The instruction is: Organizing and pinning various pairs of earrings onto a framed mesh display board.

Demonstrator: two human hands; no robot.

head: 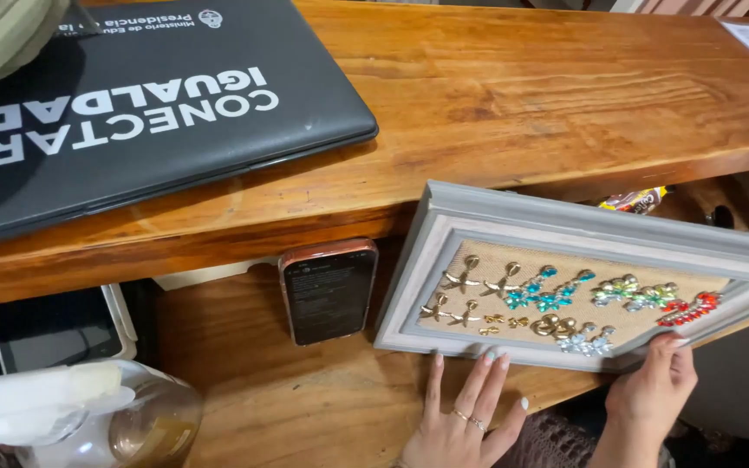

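Left hand spread flat under the grey frame — right hand pinches its half-hidden corner.

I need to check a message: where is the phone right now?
In the head view, the phone stands propped against the desk's upper shelf edge, just left of the grey earring frame and up-left of the left hand.

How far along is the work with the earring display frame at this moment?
Done: pairs of earrings, gold and coloured, already hang on the burlap panel of the grey frame. In hand: the left hand touches the frame's lower edge and the right hand grips its lower corner. Left: the frame sits tilted, partly over the desk's edge.
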